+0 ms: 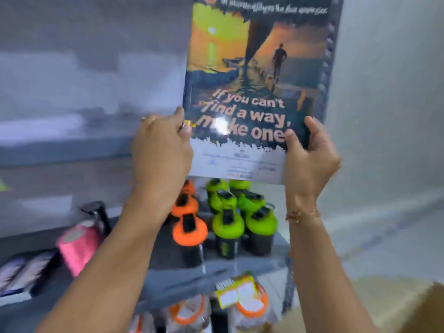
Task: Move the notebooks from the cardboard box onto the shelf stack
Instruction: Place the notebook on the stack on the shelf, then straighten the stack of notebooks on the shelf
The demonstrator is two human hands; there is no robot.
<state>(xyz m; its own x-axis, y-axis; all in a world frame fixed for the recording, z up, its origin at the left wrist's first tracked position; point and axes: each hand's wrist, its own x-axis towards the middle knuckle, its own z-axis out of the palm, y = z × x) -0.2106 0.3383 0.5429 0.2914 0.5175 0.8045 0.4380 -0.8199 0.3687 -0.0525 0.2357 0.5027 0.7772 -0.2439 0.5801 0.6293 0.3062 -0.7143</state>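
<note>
A grey metal shelf unit (pixel 182 277) fills the view, its tiers blurred. At 5 o'clock sits the corner of a brown cardboard box (pixel 408 308); what it holds cannot be seen. The notebook (pixel 254 75), a flat glossy rectangle, is held upright at 12 o'clock in front of the shelf, above the bottles. Its cover shows a sunset, a walking figure and the words "If you can't find a way, make one" (glare blots part of "make"); the small print in the white strip below is unreadable. The left hand (pixel 161 152) clasps its lower left edge, fingers curled behind, and the right hand (pixel 310 155) grips the lower right corner, thumb on the cover. On the tier below stand dark bottles with green lids (pixel 228 224) and orange lids (pixel 189 230). At 8 o'clock lies a pink cylinder (pixel 79 243).
</note>
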